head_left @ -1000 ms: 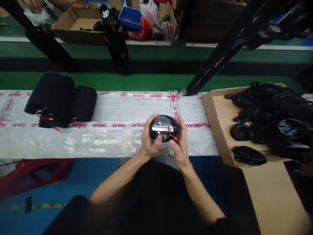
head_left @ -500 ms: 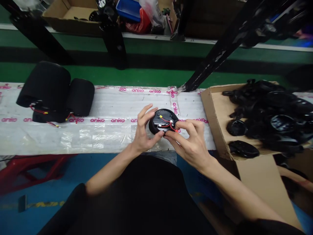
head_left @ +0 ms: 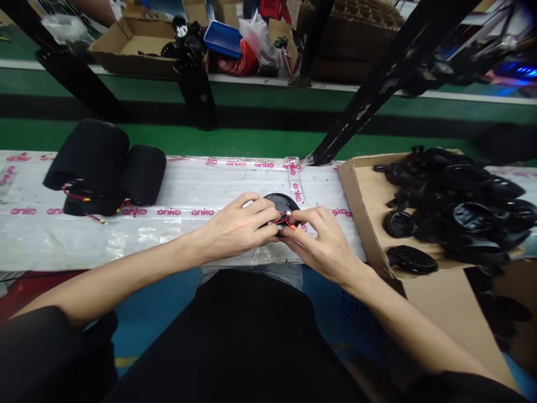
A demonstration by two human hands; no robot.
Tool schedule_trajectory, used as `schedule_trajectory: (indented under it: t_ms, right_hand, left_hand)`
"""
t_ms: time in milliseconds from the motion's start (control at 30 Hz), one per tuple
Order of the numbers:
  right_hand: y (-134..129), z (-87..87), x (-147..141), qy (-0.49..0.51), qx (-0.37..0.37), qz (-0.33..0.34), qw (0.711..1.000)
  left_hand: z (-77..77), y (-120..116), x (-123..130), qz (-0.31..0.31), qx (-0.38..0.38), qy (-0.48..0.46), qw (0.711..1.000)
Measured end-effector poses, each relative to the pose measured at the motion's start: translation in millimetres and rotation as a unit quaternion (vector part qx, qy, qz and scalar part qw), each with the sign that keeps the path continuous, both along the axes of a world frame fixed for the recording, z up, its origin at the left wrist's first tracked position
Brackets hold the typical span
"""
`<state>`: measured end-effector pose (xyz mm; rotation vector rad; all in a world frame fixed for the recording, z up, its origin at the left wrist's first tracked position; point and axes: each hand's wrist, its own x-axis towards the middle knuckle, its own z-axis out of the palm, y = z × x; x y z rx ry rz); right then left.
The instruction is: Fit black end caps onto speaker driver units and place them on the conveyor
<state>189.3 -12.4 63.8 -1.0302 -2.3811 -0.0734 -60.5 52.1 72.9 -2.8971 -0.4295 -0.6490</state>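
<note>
A round black housing (head_left: 280, 199) with a glossy inner face sits over the table's front half, partly hidden by my hands. Thin red wires (head_left: 284, 219) with small connectors come out of it. My left hand (head_left: 247, 224) lies across the housing's left side, its fingertips closed near the wires; what they pinch is hidden. From the right, my right hand (head_left: 321, 238) has its thumb and fingers closed around the wires at the near right edge of the housing. Farther left, several black padded cylinders (head_left: 90, 157) lie together with coloured wire leads at their near side.
An open cardboard box (head_left: 356, 207) of black plastic parts (head_left: 453, 196) stands at the right. A slanted black post (head_left: 356, 117) rises behind the table (head_left: 197, 184). Across the green floor, a shelf holds a cardboard tray (head_left: 130, 50), a blue bin (head_left: 224, 39) and bags.
My left hand has left the housing's left rim and come over its top, fingers closing beside the wires. My right hand stays at the right edge. The camera view has shifted slightly.
</note>
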Motion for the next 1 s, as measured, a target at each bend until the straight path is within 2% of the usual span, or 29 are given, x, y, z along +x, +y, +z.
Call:
schedule_trajectory:
  t_ms: [133, 200, 267, 300, 367, 433, 533, 600, 700, 767, 800, 900, 1000]
  right_hand:
    - [4, 2.1, 2, -0.019, 0.008, 0.026, 0.999]
    - [4, 5.1, 0, -0.036, 0.009, 0.026, 0.999]
    - [3, 8.3, -2, -0.056, 0.0, 0.012, 0.998]
    - [2, 10.0, -4, -0.065, -0.008, 0.003, 0.998]
    - [1, 14.0, -4, -0.072, -0.024, -0.004, 0.997]
    - [1, 19.7, -2, -0.044, -0.04, 0.017, 0.998]
    - [6, 30.6, 7, 0.085, -0.085, 0.039, 0.992]
    - [14, 35.7, 14, 0.182, -0.136, -0.018, 0.974]
    - [32, 35.3, 20, 0.264, -0.295, -0.119, 0.911]
    - [45, 32.0, 21, 0.26, -0.411, -0.124, 0.865]
    - [51, 31.0, 20, 0.243, -0.447, -0.118, 0.853]
    - [69, 34.6, 16, 0.173, -0.481, -0.103, 0.853]
    - [85, 46.4, 11, 0.104, -0.481, -0.084, 0.866]
  left_hand:
    - [-2.9, -5, -3, 0.009, 0.036, -0.037, 0.999]
    - [0.9, -7, -5, 0.013, 0.007, -0.072, 0.997]
    - [9.0, -4, -5, 0.042, -0.084, -0.125, 0.988]
    - [13.8, -1, -5, 0.072, -0.149, -0.155, 0.974]
    - [22.4, 9, -1, 0.143, -0.289, -0.18, 0.929]
    - [26.8, 19, 6, 0.187, -0.418, -0.138, 0.878]
    - [23.2, 32, 17, 0.184, -0.531, -0.036, 0.827]
    - [16.6, 36, 23, 0.159, -0.566, -0.02, 0.809]
    - [7.2, 36, 29, 0.121, -0.6, -0.073, 0.788]
    - [4.0, 35, 30, 0.112, -0.603, -0.11, 0.782]
    - [3.6, 34, 30, 0.11, -0.6, -0.118, 0.783]
    - [5.3, 34, 30, 0.105, -0.594, -0.117, 0.789]
    - [7.9, 34, 30, 0.113, -0.585, -0.119, 0.794]
